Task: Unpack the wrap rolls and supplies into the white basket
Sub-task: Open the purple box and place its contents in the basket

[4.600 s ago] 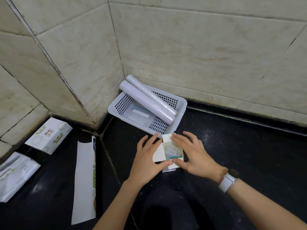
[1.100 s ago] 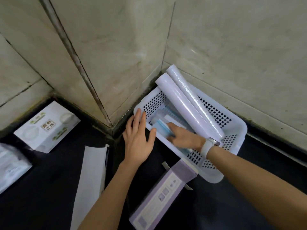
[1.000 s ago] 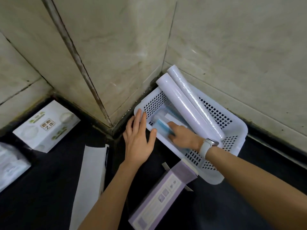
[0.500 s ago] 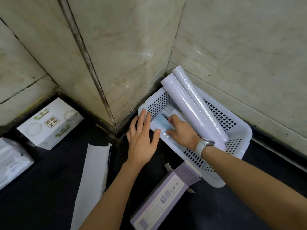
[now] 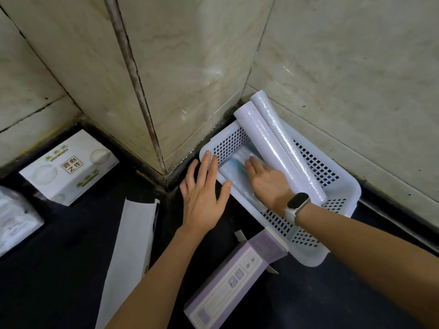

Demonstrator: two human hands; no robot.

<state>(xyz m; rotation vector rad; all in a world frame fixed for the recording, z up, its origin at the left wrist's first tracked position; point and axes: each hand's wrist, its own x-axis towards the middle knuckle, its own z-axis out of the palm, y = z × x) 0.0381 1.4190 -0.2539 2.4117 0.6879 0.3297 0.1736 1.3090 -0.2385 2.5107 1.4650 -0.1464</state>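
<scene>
Since half a second ago the right hand (image 5: pixel 266 180) has slid deeper into the white basket (image 5: pixel 342 186); its fingers lie flat on the blue-edged packets (image 5: pixel 234 168). At far left lie a plastic pouch (image 5: pixel 14 219) and a white box (image 5: pixel 69 167), then a long white carton (image 5: pixel 129 260). The left hand (image 5: pixel 204 193), fingers straight, presses the basket's near-left rim. The purple box (image 5: pixel 237 281) lies bottom centre. Two wrap rolls (image 5: pixel 282 150) span the basket, ends overhanging its far edge against the wall.

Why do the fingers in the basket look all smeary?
Head view: the right hand has motion-blurred fingertips inside the white basket; the left hand looks sharp; the wrap rolls and wall tiles show glare.
</scene>
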